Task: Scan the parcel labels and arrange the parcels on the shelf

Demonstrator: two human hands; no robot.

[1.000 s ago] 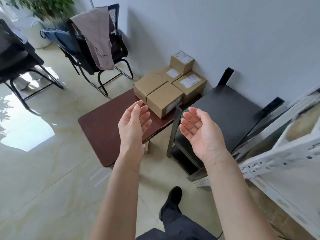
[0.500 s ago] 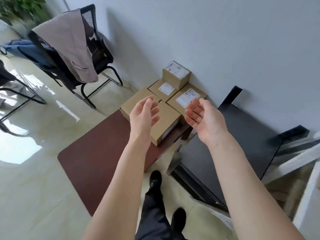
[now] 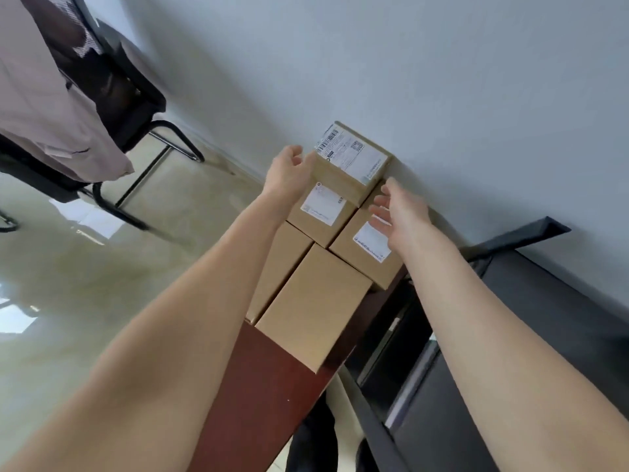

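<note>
Several brown cardboard parcels lie on a dark red table (image 3: 262, 396) against the wall. A small top parcel (image 3: 350, 161) with a barcode label is stacked on two labelled parcels (image 3: 321, 212) (image 3: 366, 253). Nearer to me lie two plain parcels (image 3: 313, 308). My left hand (image 3: 287, 173) is at the top parcel's left side, fingers relaxed, touching or nearly touching it. My right hand (image 3: 400, 212) hovers open just right of that parcel, over the right labelled one. Neither hand holds anything.
A black shelf unit (image 3: 544, 311) stands to the right of the table, against the grey wall. A black chair (image 3: 112, 97) draped with a pale garment (image 3: 51, 107) stands at the left on a glossy tiled floor. My dark shoes show below the table edge.
I have stepped closer to the table. Both hands have reached forward from above the near parcels to either side of the small top parcel.
</note>
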